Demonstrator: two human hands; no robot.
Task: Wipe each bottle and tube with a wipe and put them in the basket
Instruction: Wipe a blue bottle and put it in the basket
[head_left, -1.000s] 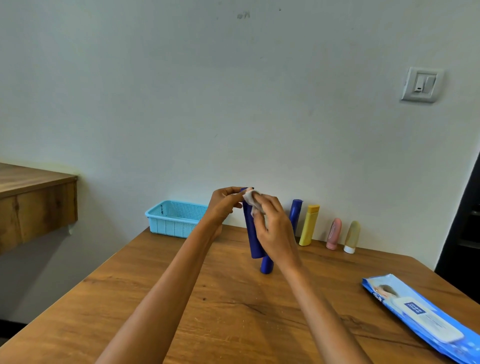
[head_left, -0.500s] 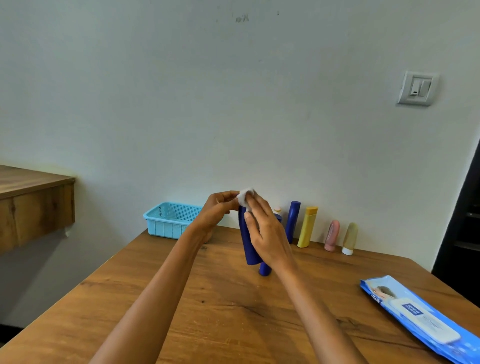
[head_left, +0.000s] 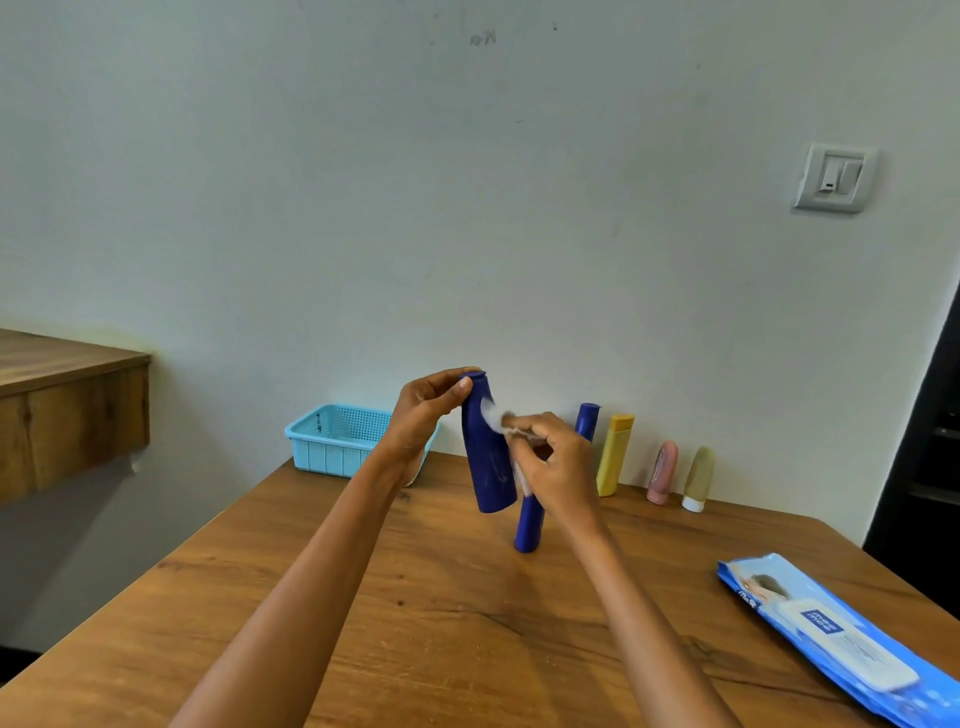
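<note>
My left hand (head_left: 423, 415) pinches the top of a dark blue bottle (head_left: 488, 457) and holds it upright in the air above the table. My right hand (head_left: 558, 467) presses a crumpled white wipe (head_left: 493, 418) against the bottle's right side. Behind them a second blue bottle (head_left: 529, 525) stands on the table, partly hidden by my right hand. A third blue bottle (head_left: 588, 420), a yellow bottle (head_left: 614, 454), a pink tube (head_left: 662, 472) and a beige tube (head_left: 697, 478) line the wall. The light blue basket (head_left: 332, 441) sits at the table's far left corner.
A blue pack of wipes (head_left: 826, 634) lies at the table's right near edge. The wooden table (head_left: 441, 623) ends at the wall. A wooden shelf (head_left: 62, 395) juts out on the left. A wall switch (head_left: 832, 177) is at upper right.
My right hand with the wipe has slid from the bottle's top down onto its right side. The bottle's top now shows under my left fingertips.
</note>
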